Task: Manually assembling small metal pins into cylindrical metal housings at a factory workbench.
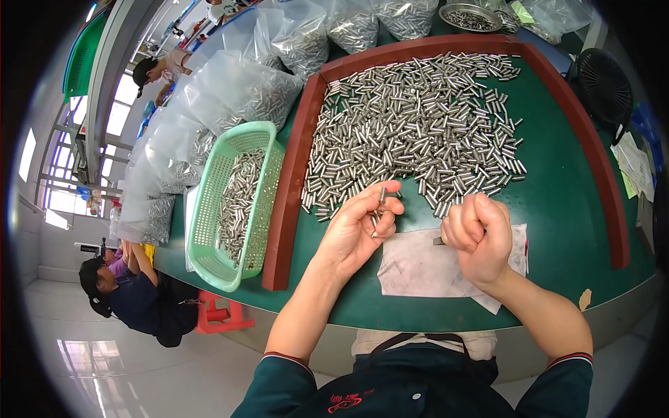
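My left hand (pixel 359 226) is turned palm up at the near edge of a big spread of short metal pins (pixel 418 118). Its fingers are curled round a few of these pins, and one pin (pixel 382 195) stands upright between thumb and fingertips. To its right, my right hand (pixel 479 233) is closed like a fist above a stained white cloth (pixel 414 268). A small dark grey end (pixel 438 241) shows beside its curled fingers; whether the hand grips it is hidden.
A red-brown frame (pixel 286 209) borders the pins on the green table (pixel 334 299). Left of it stands a pale green basket (pixel 198 233) of pins. Filled plastic bags (pixel 258 97) line the back and left. A black fan (pixel 603 90) stands right. Two co-workers (pixel 143 299) sit at left.
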`<control>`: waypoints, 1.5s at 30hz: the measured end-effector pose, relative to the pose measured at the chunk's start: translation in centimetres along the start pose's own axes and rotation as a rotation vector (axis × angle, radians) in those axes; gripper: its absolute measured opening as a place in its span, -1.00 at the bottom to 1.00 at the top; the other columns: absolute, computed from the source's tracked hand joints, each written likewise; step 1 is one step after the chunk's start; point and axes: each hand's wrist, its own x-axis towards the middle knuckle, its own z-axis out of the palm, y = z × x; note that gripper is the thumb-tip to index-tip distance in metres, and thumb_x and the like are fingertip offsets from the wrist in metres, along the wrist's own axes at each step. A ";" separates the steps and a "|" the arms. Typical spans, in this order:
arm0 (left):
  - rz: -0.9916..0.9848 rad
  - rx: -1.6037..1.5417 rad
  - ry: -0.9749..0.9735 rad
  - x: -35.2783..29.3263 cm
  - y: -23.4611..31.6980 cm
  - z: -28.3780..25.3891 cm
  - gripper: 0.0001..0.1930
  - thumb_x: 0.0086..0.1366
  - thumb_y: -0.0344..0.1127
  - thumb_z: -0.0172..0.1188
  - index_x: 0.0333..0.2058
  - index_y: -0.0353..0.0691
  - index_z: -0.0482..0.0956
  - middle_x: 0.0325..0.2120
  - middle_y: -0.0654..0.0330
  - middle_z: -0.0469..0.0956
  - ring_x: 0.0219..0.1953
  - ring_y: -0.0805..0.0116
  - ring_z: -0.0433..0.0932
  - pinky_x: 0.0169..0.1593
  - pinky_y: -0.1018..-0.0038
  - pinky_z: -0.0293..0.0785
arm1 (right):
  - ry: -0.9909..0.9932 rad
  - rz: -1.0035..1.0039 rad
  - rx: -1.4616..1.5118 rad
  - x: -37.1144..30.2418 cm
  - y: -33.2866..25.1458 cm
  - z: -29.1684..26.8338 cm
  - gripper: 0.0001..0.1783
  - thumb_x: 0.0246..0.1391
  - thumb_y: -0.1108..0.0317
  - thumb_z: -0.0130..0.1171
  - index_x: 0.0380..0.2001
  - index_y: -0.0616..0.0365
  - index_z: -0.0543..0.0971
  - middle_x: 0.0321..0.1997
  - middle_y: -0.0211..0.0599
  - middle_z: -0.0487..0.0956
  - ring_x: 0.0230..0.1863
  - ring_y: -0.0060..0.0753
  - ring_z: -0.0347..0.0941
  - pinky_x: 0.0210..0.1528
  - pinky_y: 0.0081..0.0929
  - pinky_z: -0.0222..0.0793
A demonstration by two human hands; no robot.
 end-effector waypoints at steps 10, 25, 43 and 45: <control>0.049 0.000 0.083 0.0 0.4 1.0 -0.74 0.24 -0.22 -0.16 -0.57 -0.21 0.31 -0.59 0.17 0.39 -0.67 0.56 0.16 -0.60 0.66 0.09 | -0.009 0.000 -0.020 0.0 0.0 -0.2 -0.55 0.08 0.25 -0.29 -0.87 0.06 0.06 -0.89 -0.50 0.04 -0.80 -0.68 -0.16 -0.72 -0.65 -0.21; 0.810 1.800 0.259 1.2 -0.4 0.1 -0.86 -0.03 -0.48 0.17 -0.42 -0.27 0.53 -0.71 0.08 0.45 -0.74 0.32 0.38 -0.61 0.50 0.27 | -0.007 0.024 -0.013 -0.1 -0.1 0.0 -0.57 0.07 0.28 -0.30 -0.86 0.07 0.07 -0.88 -0.51 0.05 -0.79 -0.69 -0.14 -0.71 -0.66 -0.19; 0.334 1.555 0.019 -1.2 -2.3 3.3 -0.92 -0.05 -0.46 0.18 -0.56 -0.32 0.47 -0.75 0.09 0.41 -0.73 0.27 0.37 -0.61 0.46 0.28 | -0.003 -0.023 0.019 -0.2 -0.1 -0.6 -0.55 0.13 0.21 -0.39 -0.84 0.00 0.05 -0.90 -0.54 0.00 -0.81 -0.66 -0.23 -0.72 -0.63 -0.23; 0.334 1.559 0.018 -1.2 -2.4 3.2 -0.92 -0.05 -0.46 0.18 -0.56 -0.32 0.47 -0.75 0.09 0.41 -0.73 0.27 0.37 -0.61 0.46 0.28 | 0.014 -0.016 0.072 -0.3 -0.3 -0.6 -0.55 0.07 0.24 -0.29 -0.87 0.06 0.05 -0.87 -0.52 0.03 -0.80 -0.69 -0.15 -0.72 -0.64 -0.21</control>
